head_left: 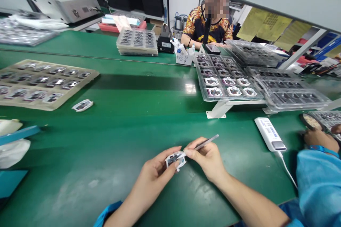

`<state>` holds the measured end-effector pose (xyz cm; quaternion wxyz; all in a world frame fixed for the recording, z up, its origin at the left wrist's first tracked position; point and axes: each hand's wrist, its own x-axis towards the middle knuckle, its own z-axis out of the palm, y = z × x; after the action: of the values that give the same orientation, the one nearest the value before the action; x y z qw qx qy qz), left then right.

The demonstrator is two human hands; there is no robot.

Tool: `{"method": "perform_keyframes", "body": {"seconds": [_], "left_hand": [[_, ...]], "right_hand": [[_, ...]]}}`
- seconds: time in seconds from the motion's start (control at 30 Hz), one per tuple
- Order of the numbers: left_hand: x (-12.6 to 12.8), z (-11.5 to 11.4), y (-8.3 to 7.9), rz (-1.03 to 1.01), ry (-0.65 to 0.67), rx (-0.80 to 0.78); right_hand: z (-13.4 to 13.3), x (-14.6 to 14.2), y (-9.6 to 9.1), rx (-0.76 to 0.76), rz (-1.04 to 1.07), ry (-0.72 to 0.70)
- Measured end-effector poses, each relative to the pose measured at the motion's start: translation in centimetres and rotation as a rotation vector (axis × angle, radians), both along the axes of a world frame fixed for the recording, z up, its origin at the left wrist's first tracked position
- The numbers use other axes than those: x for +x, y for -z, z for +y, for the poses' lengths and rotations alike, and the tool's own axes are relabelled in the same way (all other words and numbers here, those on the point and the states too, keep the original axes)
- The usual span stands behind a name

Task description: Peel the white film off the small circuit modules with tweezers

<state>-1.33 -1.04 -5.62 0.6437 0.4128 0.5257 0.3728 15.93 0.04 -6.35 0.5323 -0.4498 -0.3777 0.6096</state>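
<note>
Between its thumb and fingers, my left hand (158,168) grips a small white-framed electronic part (173,159) above the green table. My right hand (206,156) is closed around a thin, pale stick-shaped tool (206,142), its rear end pointing up and right. The right fingertips and the tool's working end meet the part's upper right edge; the tip's exact contact cannot be made out. A similar loose part (82,105) lies on the table at left, near a beige tray (50,108) of such parts.
Ahead on the right, a clear tray (226,97) of parts rests on a white bracket (216,110), beside stacked clear trays (298,104). A white corded device (269,133) lies near a co-worker's arm (317,177). Another person (197,28) sits across the green table (119,131).
</note>
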Motion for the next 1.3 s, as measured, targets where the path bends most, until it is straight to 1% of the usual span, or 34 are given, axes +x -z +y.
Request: {"method": "perform_keyframes", "body": {"seconds": [0.17, 0.4, 0.57, 0.77, 0.9, 1.07, 1.23, 1.3], "left_hand": [[-0.1, -0.1, 0.1, -0.044, 0.024, -0.017], [-0.1, -0.1, 0.2, -0.025, 0.058, 0.023], [-0.3, -0.2, 0.3, -0.016, 0.067, 0.031], [-0.3, -0.2, 0.0, -0.045, 0.076, 0.0], [0.0, -0.1, -0.2, -0.042, 0.035, 0.016], [0.5, -0.1, 0.5, -0.032, -0.02, 0.032], [0.5, -0.2, 0.9, -0.021, -0.034, 0.029], [0.4, -0.2, 0.9, -0.04, -0.034, 0.002]], "right_hand": [[0.1, 0.0, -0.1, 0.011, -0.011, 0.016], [0.1, 0.0, -0.2, 0.0, 0.016, 0.016], [0.1, 0.1, -0.1, 0.014, -0.027, 0.004], [-0.4, 0.0, 0.3, 0.141, -0.17, 0.048], [-0.7, -0.2, 0.5, 0.187, -0.2, 0.056], [-1.2, -0.4, 0.4, 0.241, -0.25, 0.061], [-1.3, -0.4, 0.2, 0.387, -0.334, 0.063], [-1.1, -0.3, 0.1, 0.377, -0.301, 0.076]]}}
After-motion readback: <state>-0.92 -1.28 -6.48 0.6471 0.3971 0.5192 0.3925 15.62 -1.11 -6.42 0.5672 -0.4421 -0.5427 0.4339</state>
